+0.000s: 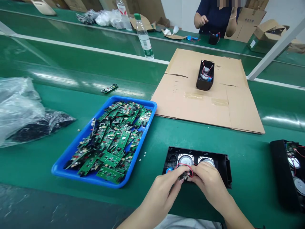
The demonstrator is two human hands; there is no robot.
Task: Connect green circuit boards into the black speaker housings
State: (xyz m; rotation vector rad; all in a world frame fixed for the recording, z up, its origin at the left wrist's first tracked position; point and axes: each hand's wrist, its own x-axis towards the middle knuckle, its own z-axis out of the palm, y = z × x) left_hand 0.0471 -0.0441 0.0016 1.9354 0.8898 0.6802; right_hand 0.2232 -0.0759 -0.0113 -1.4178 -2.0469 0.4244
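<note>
In front of me lies a black speaker housing (222,168) with two round speakers, the left speaker (186,160) and the right speaker (206,160), partly behind my fingers. My left hand (163,190) is closed in a pinch on a small circuit board (184,175) above the housing's near side. Opposite it, my right hand (211,183) is closed with its fingertips at the board's edge, on the red wire (191,170). The wire's end is hidden by the fingers. A blue cylindrical part (169,170) sits at the housing's left.
A blue tray (133,165) full of green circuit boards (111,159) stands left. Behind is a cardboard sheet (171,98) bearing another housing (205,83). One more housing (282,178) is at right, a plastic bag (21,111) far left. A person (214,16) works across the bench.
</note>
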